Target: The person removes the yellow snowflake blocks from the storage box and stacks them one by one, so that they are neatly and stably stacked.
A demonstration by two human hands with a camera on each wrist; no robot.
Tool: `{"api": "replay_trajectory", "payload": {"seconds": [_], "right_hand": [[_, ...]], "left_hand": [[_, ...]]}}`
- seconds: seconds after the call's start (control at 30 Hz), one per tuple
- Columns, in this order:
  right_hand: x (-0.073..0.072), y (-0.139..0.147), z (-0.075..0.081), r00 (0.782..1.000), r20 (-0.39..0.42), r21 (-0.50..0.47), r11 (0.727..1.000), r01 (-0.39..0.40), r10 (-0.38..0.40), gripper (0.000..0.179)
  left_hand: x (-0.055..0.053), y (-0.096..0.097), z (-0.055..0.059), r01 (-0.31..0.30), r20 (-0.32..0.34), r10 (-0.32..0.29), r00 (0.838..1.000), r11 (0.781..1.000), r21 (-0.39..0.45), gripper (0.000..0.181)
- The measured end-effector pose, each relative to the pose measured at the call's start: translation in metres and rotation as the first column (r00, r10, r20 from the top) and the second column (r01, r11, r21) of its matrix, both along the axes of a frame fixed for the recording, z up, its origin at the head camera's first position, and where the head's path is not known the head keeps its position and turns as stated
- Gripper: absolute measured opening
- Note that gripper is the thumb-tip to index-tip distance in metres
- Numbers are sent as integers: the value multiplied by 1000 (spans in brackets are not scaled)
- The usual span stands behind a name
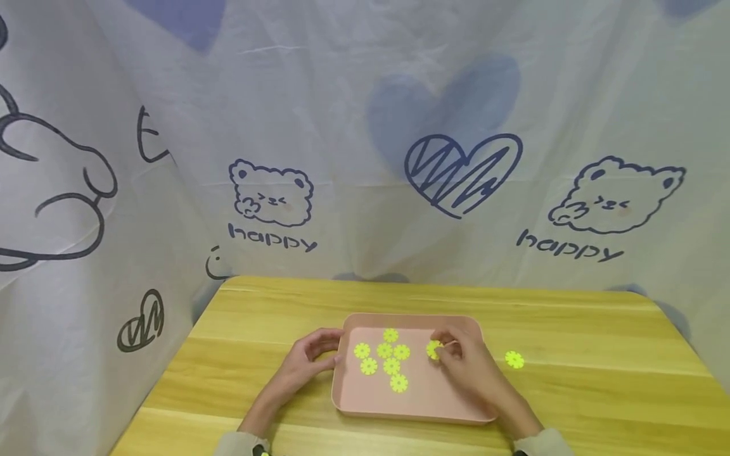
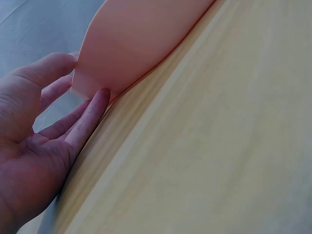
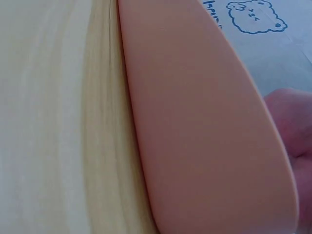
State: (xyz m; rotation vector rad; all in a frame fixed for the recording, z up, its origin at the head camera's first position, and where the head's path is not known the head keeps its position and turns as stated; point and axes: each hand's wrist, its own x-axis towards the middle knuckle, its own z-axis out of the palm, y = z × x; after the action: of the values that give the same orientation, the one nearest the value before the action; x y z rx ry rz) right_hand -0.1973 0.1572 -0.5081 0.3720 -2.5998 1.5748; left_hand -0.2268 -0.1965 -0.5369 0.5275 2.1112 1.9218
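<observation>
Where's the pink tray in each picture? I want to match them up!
Head: the pink tray is low, just right of the middle, with yellow-green flower pieces in it.
Left wrist: its wall is at the top, left of centre, with the left hand touching it.
Right wrist: its wall runs top to bottom, right of centre.
Shared landmark: the wooden table under the tray.

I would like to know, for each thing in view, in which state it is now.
Tray: flat on the table, open side up.
Seven yellow-green discs: lying loose inside the tray.
Eighth disc: pinched by the right hand, over the tray.
Ninth disc: lying on the table, right of the tray.
Left hand: touching the tray's left end.
Backdrop cloth: hanging, creased.
</observation>
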Motion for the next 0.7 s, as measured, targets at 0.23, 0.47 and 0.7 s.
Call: {"api": "replay_trajectory", "payload": {"seconds": [0.23, 0.47, 0.7], "right_hand": [[9, 6, 9, 997, 31, -69, 995, 70, -68, 18], [16, 14, 19, 999, 21, -169, 985, 36, -33, 23], [23, 21, 30, 994, 91, -202, 976, 78, -61, 38]], "left_hand": [[0, 0, 2, 4, -1, -4, 1000, 1000, 0, 50], [1, 0, 3, 4, 5, -4, 1000, 1000, 3, 51], [2, 0, 3, 5, 6, -5, 1000, 1000, 11, 51]]}}
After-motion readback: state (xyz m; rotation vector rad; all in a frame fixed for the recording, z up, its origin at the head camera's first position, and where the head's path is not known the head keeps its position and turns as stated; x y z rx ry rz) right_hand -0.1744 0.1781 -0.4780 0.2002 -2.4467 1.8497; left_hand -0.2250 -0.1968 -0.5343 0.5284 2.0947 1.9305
